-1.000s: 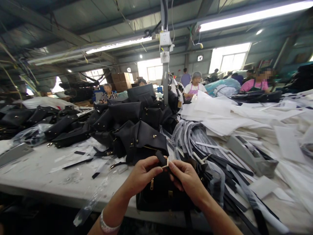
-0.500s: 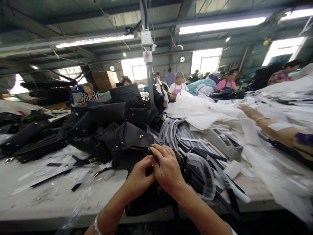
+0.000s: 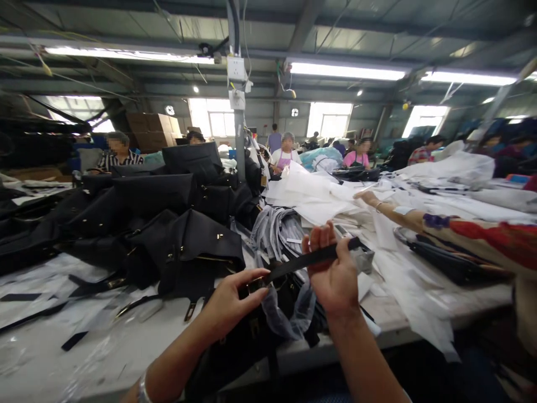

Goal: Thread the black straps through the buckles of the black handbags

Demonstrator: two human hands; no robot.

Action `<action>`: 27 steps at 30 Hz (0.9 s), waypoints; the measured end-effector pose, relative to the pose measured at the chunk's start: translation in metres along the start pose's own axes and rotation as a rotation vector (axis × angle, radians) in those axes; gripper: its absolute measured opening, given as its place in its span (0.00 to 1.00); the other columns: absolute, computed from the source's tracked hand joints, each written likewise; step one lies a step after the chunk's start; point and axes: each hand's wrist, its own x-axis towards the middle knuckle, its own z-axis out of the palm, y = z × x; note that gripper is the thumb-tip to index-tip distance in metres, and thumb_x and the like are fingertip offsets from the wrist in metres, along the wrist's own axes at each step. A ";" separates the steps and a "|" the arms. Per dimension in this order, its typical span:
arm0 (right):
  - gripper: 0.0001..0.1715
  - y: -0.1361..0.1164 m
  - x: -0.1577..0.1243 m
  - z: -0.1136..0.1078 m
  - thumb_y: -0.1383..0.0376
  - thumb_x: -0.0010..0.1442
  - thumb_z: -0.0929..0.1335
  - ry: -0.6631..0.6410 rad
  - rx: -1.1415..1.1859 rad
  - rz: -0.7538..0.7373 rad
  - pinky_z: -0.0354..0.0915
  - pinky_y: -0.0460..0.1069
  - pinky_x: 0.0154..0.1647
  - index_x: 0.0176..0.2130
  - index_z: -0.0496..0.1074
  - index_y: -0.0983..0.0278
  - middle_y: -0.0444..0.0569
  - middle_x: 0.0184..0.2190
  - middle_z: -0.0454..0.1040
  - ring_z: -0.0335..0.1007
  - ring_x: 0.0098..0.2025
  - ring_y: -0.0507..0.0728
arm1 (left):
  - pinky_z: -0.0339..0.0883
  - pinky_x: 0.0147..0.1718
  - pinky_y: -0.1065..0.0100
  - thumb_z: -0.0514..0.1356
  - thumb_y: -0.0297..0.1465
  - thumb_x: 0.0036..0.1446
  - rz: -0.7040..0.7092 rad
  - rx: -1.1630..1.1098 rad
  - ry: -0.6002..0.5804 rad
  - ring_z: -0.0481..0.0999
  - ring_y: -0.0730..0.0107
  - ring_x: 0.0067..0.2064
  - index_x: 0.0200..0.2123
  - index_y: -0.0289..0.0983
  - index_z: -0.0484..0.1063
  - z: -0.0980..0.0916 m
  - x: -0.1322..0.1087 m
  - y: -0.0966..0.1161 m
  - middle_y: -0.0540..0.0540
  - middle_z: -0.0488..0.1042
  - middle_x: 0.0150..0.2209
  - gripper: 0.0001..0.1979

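Note:
My right hand (image 3: 333, 268) is closed around a black strap (image 3: 302, 261) and holds it up above the table edge. My left hand (image 3: 232, 302) pinches the strap's lower end, where a gold buckle sits against a black bag (image 3: 235, 347) lying at the table's front edge. A clear plastic wrap (image 3: 289, 316) hangs below the strap. A pile of black handbags (image 3: 168, 224) rises just behind my hands.
White sheets (image 3: 319, 196) and grey-wrapped straps (image 3: 272, 229) cover the right half of the table (image 3: 50, 347). A co-worker's arm in a patterned sleeve (image 3: 453, 226) reaches in from the right. Other people sit at the far end. A post (image 3: 239, 129) stands mid-table.
My right hand has pulled the black strap up and to the right, away from the bag. The view has swung right, and the co-worker's arm reaches further in.

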 end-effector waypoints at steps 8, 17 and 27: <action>0.14 0.036 -0.041 -0.016 0.55 0.58 0.74 -0.190 -0.522 0.260 0.70 0.49 0.47 0.40 0.80 0.61 0.48 0.45 0.80 0.75 0.48 0.57 | 0.67 0.56 0.58 0.63 0.40 0.58 0.019 0.091 0.132 0.76 0.56 0.54 0.52 0.41 0.75 0.012 0.000 -0.011 0.45 0.78 0.52 0.19; 0.19 0.038 -0.035 -0.027 0.50 0.59 0.72 -0.179 -0.869 0.114 0.73 0.51 0.34 0.38 0.81 0.63 0.49 0.31 0.81 0.78 0.32 0.59 | 0.67 0.55 0.62 0.61 0.35 0.60 0.054 0.080 0.005 0.76 0.60 0.53 0.50 0.42 0.73 0.007 0.001 -0.008 0.47 0.78 0.50 0.14; 0.14 0.040 -0.026 -0.042 0.60 0.50 0.79 0.190 -0.110 0.317 0.72 0.39 0.30 0.34 0.79 0.65 0.43 0.31 0.81 0.77 0.31 0.48 | 0.67 0.52 0.65 0.61 0.37 0.60 0.013 0.106 -0.077 0.77 0.59 0.52 0.52 0.42 0.74 0.007 0.006 -0.007 0.47 0.79 0.50 0.18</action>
